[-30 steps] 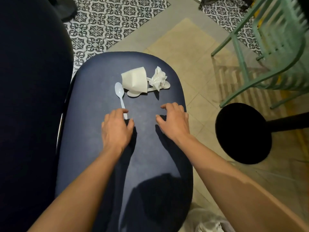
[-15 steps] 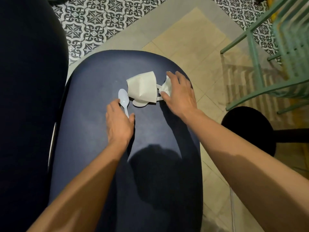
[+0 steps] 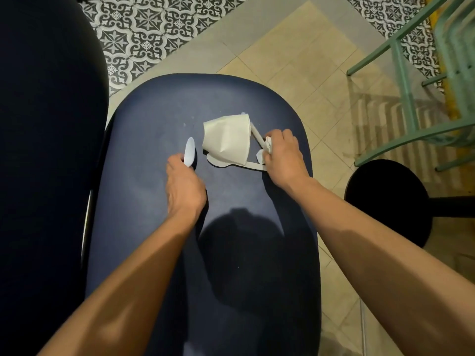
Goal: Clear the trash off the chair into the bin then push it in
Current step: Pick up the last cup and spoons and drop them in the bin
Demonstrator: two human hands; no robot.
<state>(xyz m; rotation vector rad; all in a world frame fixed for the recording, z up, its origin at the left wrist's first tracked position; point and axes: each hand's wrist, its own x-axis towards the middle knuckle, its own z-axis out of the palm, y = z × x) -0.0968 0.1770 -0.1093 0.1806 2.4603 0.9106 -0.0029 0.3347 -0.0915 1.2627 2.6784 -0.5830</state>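
A dark blue chair seat (image 3: 154, 214) fills the middle of the view. On it a white paper cup (image 3: 227, 140) lies on its side. My left hand (image 3: 183, 186) grips a pale plastic spoon (image 3: 189, 151) whose bowl sticks up just left of the cup. My right hand (image 3: 282, 156) is curled round a crumpled white napkin (image 3: 268, 145) at the cup's right. White plastic cutlery (image 3: 231, 164) lies under the cup, its handles running to my right hand. No bin is in view.
The chair's dark backrest (image 3: 46, 150) rises at the left. A round black stool (image 3: 388, 201) stands right of the seat, and a green metal chair (image 3: 411, 98) beyond it. Beige and patterned tiles cover the floor.
Both hands moved forward from the seat's middle to the trash. My left hand closed on the spoon and tilted it up. My right hand closed round the napkin.
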